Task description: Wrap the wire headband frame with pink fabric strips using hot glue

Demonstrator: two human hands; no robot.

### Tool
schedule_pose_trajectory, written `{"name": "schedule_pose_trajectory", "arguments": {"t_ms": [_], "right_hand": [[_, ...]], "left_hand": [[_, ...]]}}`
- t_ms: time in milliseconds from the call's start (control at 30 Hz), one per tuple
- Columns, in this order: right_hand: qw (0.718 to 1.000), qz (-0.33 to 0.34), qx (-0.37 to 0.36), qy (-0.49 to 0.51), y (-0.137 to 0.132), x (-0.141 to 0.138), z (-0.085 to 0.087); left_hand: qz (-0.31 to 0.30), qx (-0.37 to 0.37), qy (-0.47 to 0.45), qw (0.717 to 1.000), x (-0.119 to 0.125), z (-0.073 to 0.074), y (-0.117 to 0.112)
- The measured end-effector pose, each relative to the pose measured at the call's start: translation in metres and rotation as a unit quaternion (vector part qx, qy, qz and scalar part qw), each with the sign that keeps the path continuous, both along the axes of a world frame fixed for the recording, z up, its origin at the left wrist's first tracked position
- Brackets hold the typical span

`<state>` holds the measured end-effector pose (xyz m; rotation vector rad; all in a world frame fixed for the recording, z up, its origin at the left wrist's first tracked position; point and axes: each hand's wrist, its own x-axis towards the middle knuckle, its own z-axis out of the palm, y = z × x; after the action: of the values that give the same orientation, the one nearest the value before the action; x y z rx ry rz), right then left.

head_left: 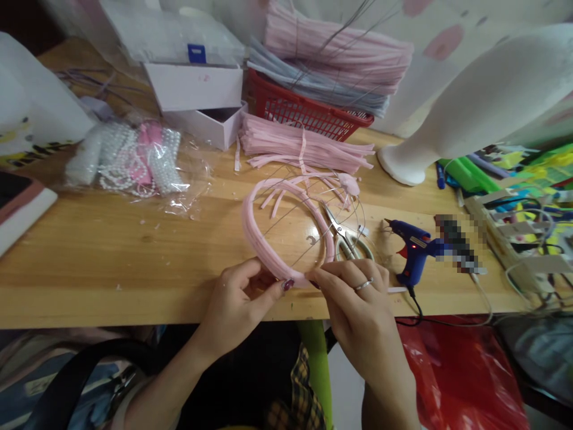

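Note:
A ring of bundled pink pipe cleaners (258, 236) is held just above the near part of the table. My left hand (242, 301) pinches its lower edge between thumb and fingers. Close beside it, my right hand (356, 298), wearing a ring, grips the same hoop at its lower right. Thin wires cross the hoop and run to a small pink fluffy piece (349, 184) beyond it. Scissors (342, 233) with pale handles lie partly under the wires, just past my right hand. A blue glue gun (414, 248) rests to the right with a red light showing.
Behind the hoop lies a tied bundle of pink pipe cleaners (304, 143). A red basket (308, 113) holds more bundles. Bagged pearl strands (134, 158) sit at left, near white boxes (197, 86). A white foot-shaped form (465, 107) and a power strip (505, 239) stand right.

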<state>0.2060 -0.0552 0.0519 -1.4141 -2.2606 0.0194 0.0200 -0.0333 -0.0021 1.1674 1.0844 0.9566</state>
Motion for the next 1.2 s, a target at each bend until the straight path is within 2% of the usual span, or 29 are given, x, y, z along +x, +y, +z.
{"name": "schedule_pose_trajectory", "arguments": {"t_ms": [267,433,600,733,933,1100,1200], "right_hand": [[0.999,0.001,0.014,0.035,-0.001,0.002,0.002],[0.991,-0.010,0.091,0.098,-0.003,0.005,-0.001],[0.978,-0.034,0.134,0.159,-0.008,0.008,-0.010],[0.975,-0.006,0.123,0.185,-0.002,0.007,-0.011],[0.979,0.035,0.100,0.172,0.007,0.001,0.006],[0.973,0.038,0.016,0.227,0.004,-0.004,0.016],[0.955,-0.006,-0.063,0.290,0.000,-0.007,0.015]], "left_hand": [[0.021,-0.004,-0.041,0.999,0.001,0.007,0.001],[0.046,-0.029,-0.087,0.995,0.000,0.008,0.002],[0.081,-0.073,-0.196,0.974,0.001,0.008,0.002],[0.082,-0.095,-0.255,0.959,0.004,0.018,0.003],[0.140,-0.103,-0.245,0.954,0.009,0.043,-0.001],[0.160,-0.106,-0.242,0.951,0.006,0.046,-0.003],[0.156,-0.114,-0.247,0.949,0.003,0.045,-0.005]]}}
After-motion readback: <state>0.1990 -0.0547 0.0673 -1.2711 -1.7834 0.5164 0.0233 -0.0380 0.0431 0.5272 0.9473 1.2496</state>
